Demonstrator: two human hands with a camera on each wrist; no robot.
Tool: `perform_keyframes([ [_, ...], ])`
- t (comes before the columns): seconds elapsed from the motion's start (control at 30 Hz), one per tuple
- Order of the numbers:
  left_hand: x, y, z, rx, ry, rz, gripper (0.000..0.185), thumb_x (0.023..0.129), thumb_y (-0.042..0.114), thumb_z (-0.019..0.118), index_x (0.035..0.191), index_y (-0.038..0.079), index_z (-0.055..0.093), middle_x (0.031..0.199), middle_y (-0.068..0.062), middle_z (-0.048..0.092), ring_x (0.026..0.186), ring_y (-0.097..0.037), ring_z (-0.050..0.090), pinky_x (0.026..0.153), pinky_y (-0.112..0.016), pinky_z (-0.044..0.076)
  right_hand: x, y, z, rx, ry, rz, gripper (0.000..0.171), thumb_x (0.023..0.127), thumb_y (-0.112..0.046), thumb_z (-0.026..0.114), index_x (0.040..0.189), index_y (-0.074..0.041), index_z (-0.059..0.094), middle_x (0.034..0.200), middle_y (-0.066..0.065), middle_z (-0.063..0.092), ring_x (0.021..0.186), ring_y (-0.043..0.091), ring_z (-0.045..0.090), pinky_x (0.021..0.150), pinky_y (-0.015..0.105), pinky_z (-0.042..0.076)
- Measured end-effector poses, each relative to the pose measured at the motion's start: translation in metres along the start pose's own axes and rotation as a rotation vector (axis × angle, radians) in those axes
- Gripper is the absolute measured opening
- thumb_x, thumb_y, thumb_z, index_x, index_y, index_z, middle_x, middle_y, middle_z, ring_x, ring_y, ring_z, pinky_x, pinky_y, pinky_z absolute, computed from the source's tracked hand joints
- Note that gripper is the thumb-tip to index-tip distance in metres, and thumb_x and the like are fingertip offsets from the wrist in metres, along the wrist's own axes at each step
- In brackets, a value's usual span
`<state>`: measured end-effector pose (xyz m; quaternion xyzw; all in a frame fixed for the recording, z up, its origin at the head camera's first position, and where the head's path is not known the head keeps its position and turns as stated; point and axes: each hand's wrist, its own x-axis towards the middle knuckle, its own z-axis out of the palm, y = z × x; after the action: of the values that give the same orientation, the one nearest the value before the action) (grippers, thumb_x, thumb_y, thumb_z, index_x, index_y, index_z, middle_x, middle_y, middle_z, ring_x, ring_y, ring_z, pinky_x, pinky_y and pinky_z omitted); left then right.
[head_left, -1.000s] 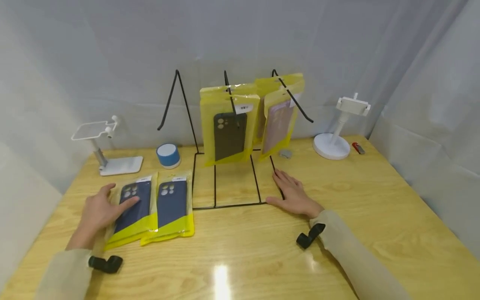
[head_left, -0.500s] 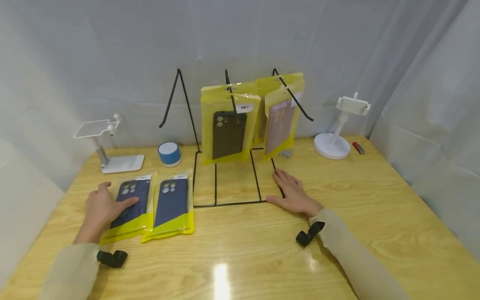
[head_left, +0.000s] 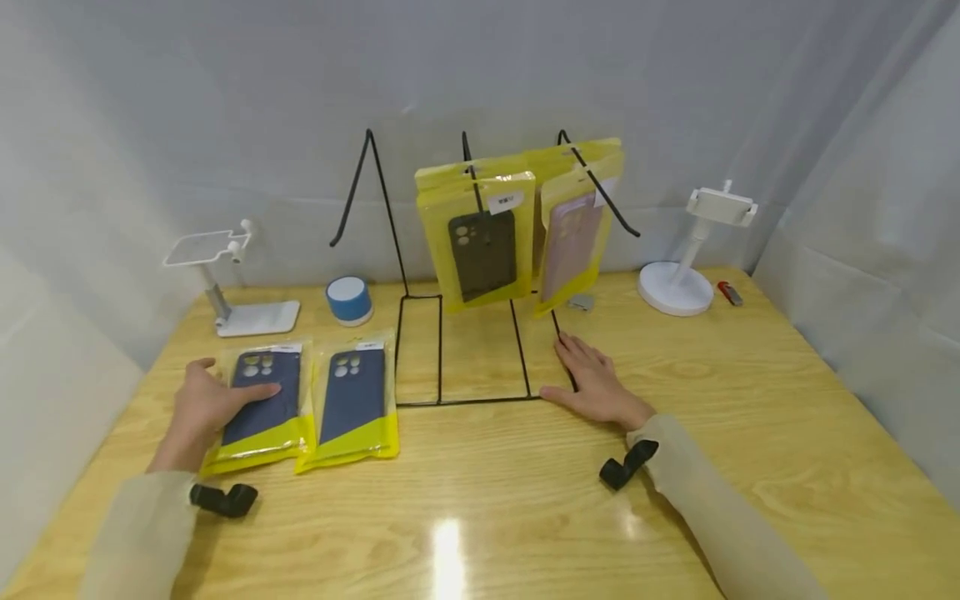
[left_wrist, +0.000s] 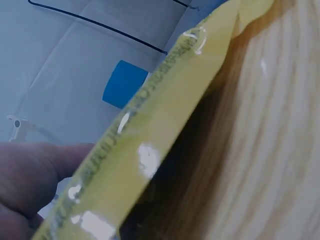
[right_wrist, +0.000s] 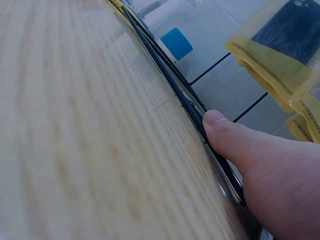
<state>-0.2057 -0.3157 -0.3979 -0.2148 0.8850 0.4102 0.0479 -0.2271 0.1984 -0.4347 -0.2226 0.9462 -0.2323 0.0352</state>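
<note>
In the head view my left hand (head_left: pixel 201 406) grips the left edge of a bagged dark-blue phone case (head_left: pixel 262 396), thumb across its front, other fingertips mostly hidden. A second bagged blue phone case (head_left: pixel 354 392) lies just right of it. The left wrist view shows the yellow bag edge (left_wrist: pixel 150 130) slanting above the wood. My right hand (head_left: pixel 596 387) rests with extended fingers over the right front corner of a black wire display rack (head_left: pixel 480 401); its thumb touches the bar in the right wrist view. Bagged phone cases, one black (head_left: pixel 483 258), one pink (head_left: pixel 573 242), hang from rack hooks.
The rack's left hook (head_left: pixel 349 196) carries nothing. Behind the bags stand a white folding phone stand (head_left: pixel 262 318) and a blue-and-white round speaker-like object (head_left: pixel 349 302). At right are a white round-based phone holder (head_left: pixel 675 290) and a small red-and-silver item (head_left: pixel 730 293).
My left hand has shifted the left bag leftward from the other one, so they overlap less. The black hanging case has swung to a tilt. The head view has shifted slightly; my right hand stays put.
</note>
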Motion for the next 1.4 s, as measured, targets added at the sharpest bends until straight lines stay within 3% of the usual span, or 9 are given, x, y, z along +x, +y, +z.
perform_keyframes([
  [0.17,-0.001,0.004,0.001,-0.014,0.018,0.035,0.111,0.086,0.031,0.071,0.151,0.004,-0.016,0.147,-0.044,0.014,0.133,-0.055,0.025,0.110,-0.061,0.026,-0.001,0.000,-0.002,-0.003,0.000,0.001,0.087,0.093,-0.051,0.055,0.152,0.002,0.019,0.161,0.019,0.010,0.148,0.038,0.009,0.110,0.062,0.011],
  [0.27,-0.003,0.005,-0.002,0.009,0.032,0.103,0.099,0.092,0.026,0.063,0.151,0.005,-0.013,0.147,-0.044,0.013,0.132,-0.058,0.024,0.108,-0.063,0.026,0.000,0.002,0.000,-0.008,-0.001,-0.002,0.086,0.093,-0.050,0.056,0.152,0.002,0.019,0.160,0.019,0.011,0.148,0.038,0.009,0.110,0.062,0.012],
  [0.4,-0.009,0.010,-0.004,0.047,0.059,0.218,0.087,0.094,0.025,0.060,0.153,0.004,0.000,0.144,-0.043,0.021,0.119,-0.056,0.036,0.091,-0.059,0.040,-0.001,0.002,0.000,-0.008,0.006,-0.004,0.086,0.093,-0.047,0.057,0.151,0.002,0.019,0.160,0.020,0.011,0.148,0.038,0.010,0.110,0.062,0.013],
  [0.53,-0.020,0.020,-0.004,0.063,0.070,0.299,0.087,0.091,0.026,0.066,0.154,0.008,0.009,0.134,-0.043,0.032,0.101,-0.048,0.047,0.067,-0.041,0.047,-0.002,0.000,-0.002,-0.003,0.012,-0.005,0.086,0.093,-0.049,0.057,0.151,0.003,0.020,0.160,0.020,0.011,0.148,0.038,0.010,0.110,0.063,0.012],
  [0.77,-0.041,0.045,0.002,0.074,0.112,0.419,0.089,0.085,0.025,0.075,0.153,0.013,0.018,0.129,-0.041,0.042,0.099,-0.050,0.055,0.064,-0.046,0.056,-0.004,-0.001,-0.002,0.002,0.018,0.004,0.086,0.092,-0.048,0.058,0.151,0.003,0.021,0.160,0.020,0.012,0.148,0.038,0.010,0.110,0.063,0.012],
  [0.9,-0.053,0.053,0.004,0.011,0.149,0.469,0.087,0.083,0.023,0.077,0.151,0.017,0.024,0.107,-0.032,0.053,0.070,-0.030,0.063,0.052,-0.034,0.055,-0.003,-0.001,-0.002,0.001,0.011,-0.001,0.086,0.093,-0.049,0.057,0.151,0.002,0.020,0.160,0.020,0.011,0.148,0.037,0.009,0.111,0.063,0.011],
  [1.03,-0.066,0.063,0.005,-0.020,0.174,0.523,0.085,0.082,0.020,0.078,0.150,0.018,0.027,0.098,-0.024,0.055,0.058,-0.009,0.056,0.047,-0.027,0.052,-0.002,-0.001,-0.002,-0.006,0.015,-0.004,0.087,0.093,-0.051,0.056,0.151,0.002,0.020,0.160,0.019,0.011,0.148,0.037,0.009,0.111,0.062,0.011],
  [1.2,-0.087,0.077,0.006,-0.012,0.188,0.628,0.085,0.079,0.013,0.080,0.148,0.017,0.031,0.093,-0.020,0.058,0.057,-0.008,0.049,0.046,-0.023,0.049,-0.002,-0.001,-0.004,0.001,0.020,-0.006,0.087,0.092,-0.049,0.057,0.151,0.003,0.020,0.160,0.020,0.011,0.148,0.037,0.010,0.111,0.062,0.011],
  [1.4,-0.105,0.088,0.006,0.006,0.216,0.731,0.086,0.076,0.010,0.082,0.147,0.019,0.034,0.076,-0.009,0.045,0.053,-0.011,0.033,0.044,-0.022,0.033,-0.002,-0.002,-0.002,-0.013,0.015,-0.009,0.086,0.093,-0.048,0.058,0.151,0.003,0.020,0.160,0.020,0.011,0.148,0.037,0.010,0.111,0.062,0.011],
])
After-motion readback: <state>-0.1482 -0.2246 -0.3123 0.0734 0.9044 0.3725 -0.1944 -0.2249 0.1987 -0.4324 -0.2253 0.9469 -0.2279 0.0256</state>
